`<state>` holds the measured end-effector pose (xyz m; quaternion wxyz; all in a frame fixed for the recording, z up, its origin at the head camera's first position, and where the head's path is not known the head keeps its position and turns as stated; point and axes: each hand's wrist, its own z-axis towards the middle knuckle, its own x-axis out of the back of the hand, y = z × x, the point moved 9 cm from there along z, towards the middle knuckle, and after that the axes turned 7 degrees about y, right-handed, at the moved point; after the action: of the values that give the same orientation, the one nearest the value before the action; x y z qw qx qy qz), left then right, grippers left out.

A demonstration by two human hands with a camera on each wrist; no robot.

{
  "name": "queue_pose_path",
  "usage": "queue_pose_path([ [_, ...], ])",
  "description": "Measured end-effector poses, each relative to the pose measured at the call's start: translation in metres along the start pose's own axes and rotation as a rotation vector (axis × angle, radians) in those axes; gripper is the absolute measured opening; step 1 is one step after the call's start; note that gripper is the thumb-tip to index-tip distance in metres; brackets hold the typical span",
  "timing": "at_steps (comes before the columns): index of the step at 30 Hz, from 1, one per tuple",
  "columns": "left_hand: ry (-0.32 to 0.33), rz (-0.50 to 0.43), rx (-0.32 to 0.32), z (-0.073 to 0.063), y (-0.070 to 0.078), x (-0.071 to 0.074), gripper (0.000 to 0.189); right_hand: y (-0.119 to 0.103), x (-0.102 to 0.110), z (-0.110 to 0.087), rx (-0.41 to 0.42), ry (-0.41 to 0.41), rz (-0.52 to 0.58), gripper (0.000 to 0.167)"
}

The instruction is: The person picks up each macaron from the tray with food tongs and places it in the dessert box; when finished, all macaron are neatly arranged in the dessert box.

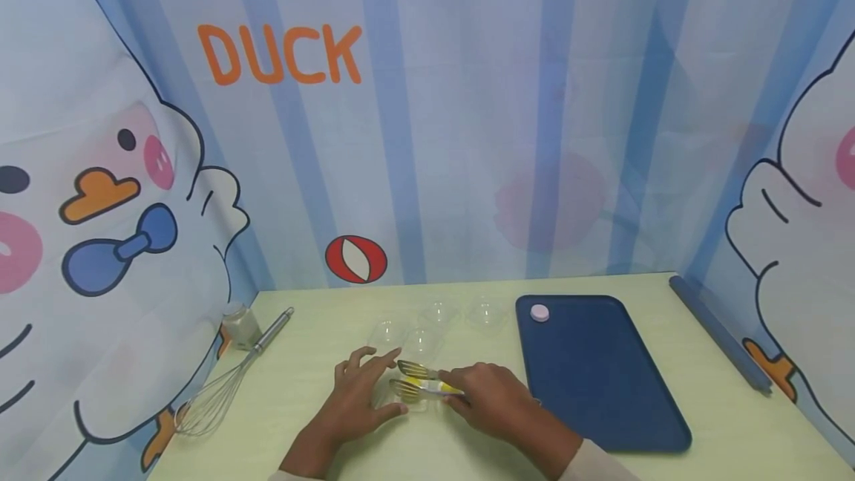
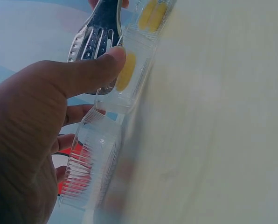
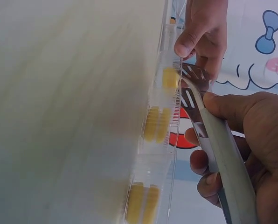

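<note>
A clear plastic box [image 1: 417, 405] lies open on the table in front of me. Yellow macarons [image 3: 156, 123] stand on edge in its compartments in the right wrist view. My right hand [image 1: 490, 398] grips metal serving tongs [image 3: 216, 140] by their arms. The slotted tong heads reach over the left part of the box, close to a yellow macaron [image 3: 170, 78]. At the box's left side, my left hand [image 1: 361, 398] has its fingers spread, with the thumb tip right at the wall. Clear domed plastic pieces [image 1: 421, 342] extend behind the box.
A dark blue tray [image 1: 601, 377] with one pink macaron [image 1: 539, 313] lies to the right. To the left are a whisk [image 1: 230, 384] and a small jar [image 1: 242, 325]. A blue-grey roll [image 1: 721, 336] lies along the right edge. A duck-print curtain [image 1: 454, 132] hangs behind.
</note>
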<state>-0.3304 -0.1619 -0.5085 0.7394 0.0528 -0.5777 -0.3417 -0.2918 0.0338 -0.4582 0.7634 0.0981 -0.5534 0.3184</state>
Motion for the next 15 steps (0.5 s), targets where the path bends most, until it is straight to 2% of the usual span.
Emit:
queue_pose_path([
  [15, 0.015, 0.002, -0.016, -0.0011, 0.0032, 0.0022, 0.089, 0.0006, -0.0031, 0.0021, -0.027, -0.018, 0.019, 0.04],
])
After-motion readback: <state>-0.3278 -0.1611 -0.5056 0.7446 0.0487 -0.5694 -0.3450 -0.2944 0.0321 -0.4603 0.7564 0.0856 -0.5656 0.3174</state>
